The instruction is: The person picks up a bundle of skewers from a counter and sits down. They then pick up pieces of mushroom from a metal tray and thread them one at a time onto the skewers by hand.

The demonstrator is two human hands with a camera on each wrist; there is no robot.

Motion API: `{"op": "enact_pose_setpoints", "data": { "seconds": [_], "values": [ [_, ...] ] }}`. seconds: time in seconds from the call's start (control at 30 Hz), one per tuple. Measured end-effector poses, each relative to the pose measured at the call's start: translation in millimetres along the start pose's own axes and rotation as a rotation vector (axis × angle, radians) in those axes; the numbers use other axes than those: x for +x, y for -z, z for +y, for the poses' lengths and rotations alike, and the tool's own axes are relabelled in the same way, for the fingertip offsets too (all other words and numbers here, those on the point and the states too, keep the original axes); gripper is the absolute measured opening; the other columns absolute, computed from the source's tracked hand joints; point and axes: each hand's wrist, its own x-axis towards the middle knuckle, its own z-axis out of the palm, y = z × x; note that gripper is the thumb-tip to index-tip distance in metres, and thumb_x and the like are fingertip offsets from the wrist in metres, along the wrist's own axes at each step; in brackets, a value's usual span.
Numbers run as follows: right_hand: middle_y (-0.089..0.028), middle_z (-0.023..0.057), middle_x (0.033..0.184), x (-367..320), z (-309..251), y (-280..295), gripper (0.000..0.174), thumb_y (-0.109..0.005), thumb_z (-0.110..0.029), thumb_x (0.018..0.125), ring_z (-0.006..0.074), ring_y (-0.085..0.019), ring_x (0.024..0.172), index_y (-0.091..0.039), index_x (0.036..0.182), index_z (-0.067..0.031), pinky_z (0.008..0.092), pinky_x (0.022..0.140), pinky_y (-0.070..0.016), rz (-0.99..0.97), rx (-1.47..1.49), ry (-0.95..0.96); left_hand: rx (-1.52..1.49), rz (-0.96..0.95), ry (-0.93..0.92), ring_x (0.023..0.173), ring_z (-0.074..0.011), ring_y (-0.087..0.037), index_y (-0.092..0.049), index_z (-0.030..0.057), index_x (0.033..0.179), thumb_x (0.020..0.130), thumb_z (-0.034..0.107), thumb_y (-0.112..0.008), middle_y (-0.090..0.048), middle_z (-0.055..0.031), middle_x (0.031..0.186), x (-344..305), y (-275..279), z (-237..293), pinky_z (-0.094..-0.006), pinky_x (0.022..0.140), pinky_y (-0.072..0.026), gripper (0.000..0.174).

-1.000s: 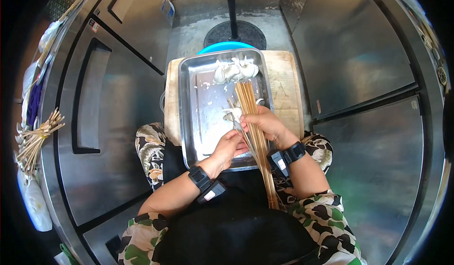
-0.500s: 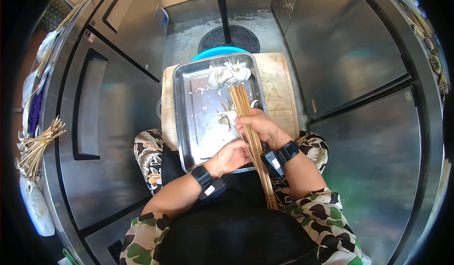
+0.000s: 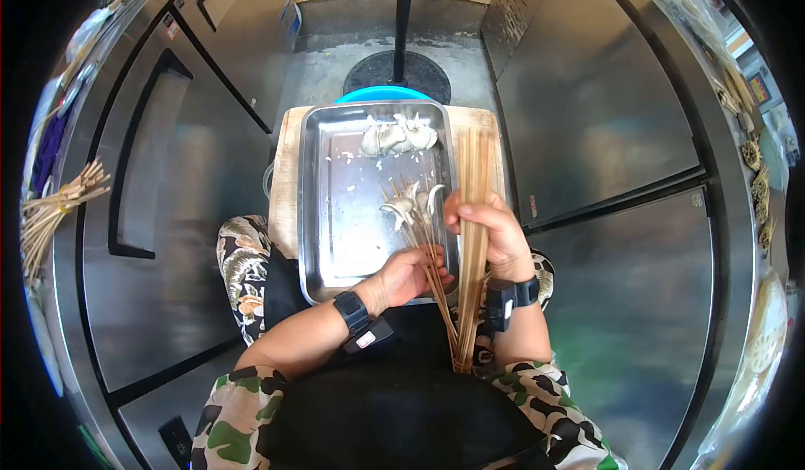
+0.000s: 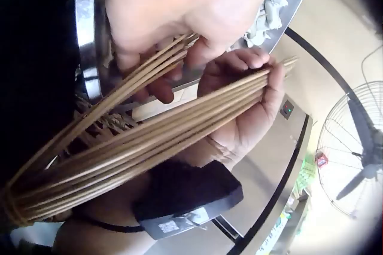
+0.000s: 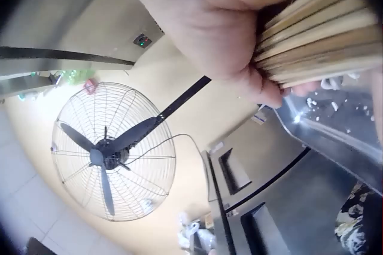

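Note:
My right hand point(image 3: 496, 228) grips a thick bundle of bamboo skewers point(image 3: 475, 168), its thumb across the front, right of the tray. My left hand point(image 3: 407, 275) holds a few separate skewers point(image 3: 436, 290), with its fingers curled round them. Pale oyster mushroom pieces point(image 3: 411, 204) sit at the upper ends of these skewers, over the tray. Both groups meet at the lower end, where a band point(image 4: 15, 207) ties them in the left wrist view. More mushroom pieces point(image 3: 398, 137) lie at the tray's far end.
The steel tray point(image 3: 312, 210) rests on a wooden board point(image 3: 287, 168) between my knees, with white crumbs in it. A blue basin rim point(image 3: 384, 93) shows behind. Steel cabinets point(image 3: 604, 126) stand close on both sides. A large fan point(image 5: 111, 150) appears in the right wrist view.
My right hand has moved right with the thick bundle, which now stands more upright and apart from the few skewers. My left hand has closed round those few skewers.

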Motion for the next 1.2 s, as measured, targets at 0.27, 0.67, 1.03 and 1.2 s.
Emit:
{"op": "enact_pose_setpoints", "data": {
  "seconds": [0.27, 0.67, 1.03, 1.2],
  "values": [
    [-0.060, 0.0051, 0.076, 16, 41, 30, 0.012, -0.060, -0.007, 0.077, 0.0124, -0.054, 0.065, -0.059, 0.088, -0.0012, 0.0239, 0.059, -0.0445, 0.264, -0.101, -0.182, 0.131, 0.022, -0.033, 0.086, -0.0214, -0.054, -0.049, 0.0040, 0.104, 0.082, 0.008, -0.047, -0.054, -0.0069, 0.089, -3, 1, -4, -0.0396, 0.086, -0.0444, 0.022],
    [-0.057, 0.0016, 0.075, 21, 56, 26, 0.021, -0.060, -0.006, 0.077, 0.0096, -0.053, 0.060, -0.056, 0.097, -0.0002, 0.0234, 0.053, -0.0438, 0.297, -0.506, -0.215, 0.360, 0.194, -0.197, 0.087, -0.0226, -0.059, -0.044, 0.0095, 0.112, 0.083, 0.001, -0.044, -0.057, -0.0096, 0.099, -22, -19, -5, -0.0392, 0.077, -0.0495, 0.031],
    [-0.062, 0.0104, 0.078, 26, 61, 26, 0.025, -0.062, -0.006, 0.072, 0.0152, -0.058, 0.060, -0.058, 0.094, 0.0047, 0.0280, 0.052, -0.0475, 0.327, -0.685, -0.235, 0.320, 0.222, -0.225, 0.080, -0.0213, -0.061, -0.045, 0.0100, 0.099, 0.083, 0.002, -0.047, -0.058, -0.0088, 0.090, -21, -18, -5, -0.0376, 0.070, -0.0516, 0.018],
    [-0.061, 0.0102, 0.077, 31, 68, 33, 0.026, -0.063, -0.004, 0.070, 0.0154, -0.058, 0.060, -0.056, 0.094, 0.0044, 0.0279, 0.051, -0.0470, 0.316, -0.678, -0.267, 0.361, 0.252, -0.233, 0.080, -0.0210, -0.060, -0.046, 0.0074, 0.100, 0.084, 0.004, -0.047, -0.057, -0.0087, 0.091, -21, -21, -5, -0.0376, 0.073, -0.0517, 0.017]
  ]
}}
